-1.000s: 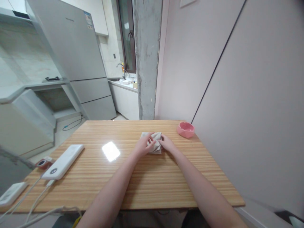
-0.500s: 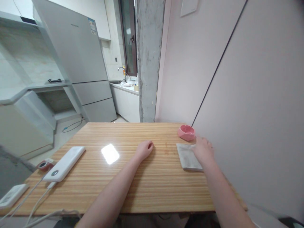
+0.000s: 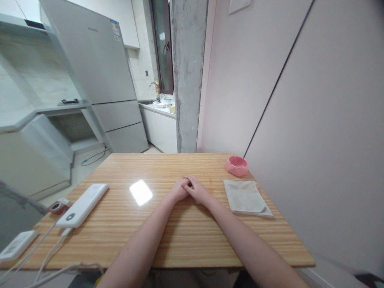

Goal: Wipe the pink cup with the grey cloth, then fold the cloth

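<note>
My left hand (image 3: 179, 189) and my right hand (image 3: 198, 190) rest together on the middle of the wooden table (image 3: 168, 236), fingers curled and touching each other, holding nothing. A folded beige cloth (image 3: 246, 197) lies flat on the table to the right of my hands, apart from them. A pink dish (image 3: 237, 165) sits just beyond the cloth at the table's far right corner.
A white power bank (image 3: 83, 204) with cables lies at the table's left, beside a small red object (image 3: 56, 207) and a white device (image 3: 16, 245). A wall runs along the table's right side. A fridge (image 3: 99, 76) and concrete pillar (image 3: 187, 76) stand beyond.
Both hands were on the cloth at mid-table; my right hand carried it to the right side, laid it flat, let go and came back to meet my left hand.
</note>
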A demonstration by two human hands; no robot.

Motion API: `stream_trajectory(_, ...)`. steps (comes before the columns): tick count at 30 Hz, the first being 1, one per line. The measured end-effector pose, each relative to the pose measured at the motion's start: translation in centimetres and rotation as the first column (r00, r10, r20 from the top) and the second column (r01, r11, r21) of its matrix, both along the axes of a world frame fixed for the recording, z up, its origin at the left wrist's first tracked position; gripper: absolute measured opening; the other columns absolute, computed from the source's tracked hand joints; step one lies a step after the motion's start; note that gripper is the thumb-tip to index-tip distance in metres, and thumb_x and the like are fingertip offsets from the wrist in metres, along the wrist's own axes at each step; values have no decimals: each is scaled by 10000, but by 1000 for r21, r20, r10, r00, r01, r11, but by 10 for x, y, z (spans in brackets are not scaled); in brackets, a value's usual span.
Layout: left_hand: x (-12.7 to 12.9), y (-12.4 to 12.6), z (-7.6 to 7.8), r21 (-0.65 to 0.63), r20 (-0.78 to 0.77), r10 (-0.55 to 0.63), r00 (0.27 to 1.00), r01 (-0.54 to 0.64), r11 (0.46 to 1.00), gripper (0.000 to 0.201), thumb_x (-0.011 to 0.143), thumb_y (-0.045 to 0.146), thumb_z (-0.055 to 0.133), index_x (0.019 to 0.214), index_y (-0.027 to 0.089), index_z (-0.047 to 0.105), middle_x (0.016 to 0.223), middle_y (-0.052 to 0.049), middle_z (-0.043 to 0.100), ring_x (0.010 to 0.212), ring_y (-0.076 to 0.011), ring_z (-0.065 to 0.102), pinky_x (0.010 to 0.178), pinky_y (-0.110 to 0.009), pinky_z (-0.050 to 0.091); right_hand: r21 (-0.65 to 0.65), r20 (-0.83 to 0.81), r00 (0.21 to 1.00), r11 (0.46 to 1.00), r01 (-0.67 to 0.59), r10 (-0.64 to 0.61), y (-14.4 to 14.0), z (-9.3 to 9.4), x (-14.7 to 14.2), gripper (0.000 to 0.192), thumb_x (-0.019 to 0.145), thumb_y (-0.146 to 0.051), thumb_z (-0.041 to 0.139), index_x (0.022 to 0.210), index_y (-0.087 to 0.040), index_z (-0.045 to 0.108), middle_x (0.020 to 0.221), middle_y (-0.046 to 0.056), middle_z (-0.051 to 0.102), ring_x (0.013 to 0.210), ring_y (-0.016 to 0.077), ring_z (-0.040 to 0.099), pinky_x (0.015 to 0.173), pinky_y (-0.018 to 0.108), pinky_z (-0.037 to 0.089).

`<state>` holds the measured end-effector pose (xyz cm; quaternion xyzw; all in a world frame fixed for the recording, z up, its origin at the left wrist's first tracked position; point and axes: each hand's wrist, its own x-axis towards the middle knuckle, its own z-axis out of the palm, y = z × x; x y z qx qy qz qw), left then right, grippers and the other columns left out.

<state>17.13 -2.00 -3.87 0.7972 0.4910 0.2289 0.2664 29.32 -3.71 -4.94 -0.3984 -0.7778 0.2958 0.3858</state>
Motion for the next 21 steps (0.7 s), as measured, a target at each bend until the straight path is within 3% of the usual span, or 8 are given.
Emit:
stream_trajectory(3,1,-3,3,9,-33,-21,999,22,1000,218,795,220,517,908,125,678,902,-96,701,796,-196,615,748,-304,479,21,4,1000,1000,20,-20,3,4,3,380,877,-400,527,1186,-183,569,1181,117,610,1144,232,546,1026,405,404)
stream_trajectory(5,0,-4,6,37,-21,-35,999,36,999,222,821,229,493,916,141,674,901,-79,701,806,-186,611,760,-295,469,102,12,976,971,216,-218,8,14,19,409,867,-358,523,1236,-180,538,1260,139,569,1223,255,488,1070,457,349)
stream_trajectory(6,-1,-5,7,51,-21,-40,999,41,998,227,836,239,480,912,151,674,895,-70,700,810,-182,607,762,-291,464,163,7,924,912,376,-382,12,20,33,433,859,-329,521,1264,-176,517,1322,155,522,1286,277,424,1098,501,292)
stream_trajectory(8,-2,-6,10,66,-31,-44,999,46,997,238,853,261,463,886,163,678,876,-59,698,810,-178,601,751,-283,453,259,9,711,689,678,-703,20,32,73,477,844,-303,530,1298,-161,487,1438,186,394,1376,331,274,1101,584,209)
stream_trajectory(11,-2,-6,9,67,-52,-42,998,46,997,245,858,270,461,866,166,683,865,-57,694,798,-174,595,724,-276,443,238,123,400,418,877,-908,31,35,138,495,789,-340,611,1236,-139,540,1499,230,253,1399,428,148,1064,635,180)
stream_trajectory(14,0,-5,6,79,-58,-26,998,31,996,239,858,270,468,854,168,683,831,-50,683,775,-170,587,722,-279,448,120,240,401,437,891,-884,38,22,176,428,721,-374,684,1064,-131,602,1412,262,334,1321,427,312,1029,558,296)
stream_trajectory(17,0,-5,5,120,-9,-13,1000,14,993,211,852,236,479,859,164,677,829,-52,661,774,-164,590,750,-290,478,114,186,474,498,859,-861,42,12,178,304,704,-351,686,902,-143,588,1310,235,419,1221,352,448,1026,458,354)
stream_trajectory(21,-2,-6,18,337,89,39,995,-67,939,322,845,178,509,1151,175,610,1185,-120,589,1096,-211,570,961,-381,472,125,120,667,678,724,-735,42,18,146,240,694,-322,685,845,-183,560,1332,170,411,1261,298,431,1068,407,341)
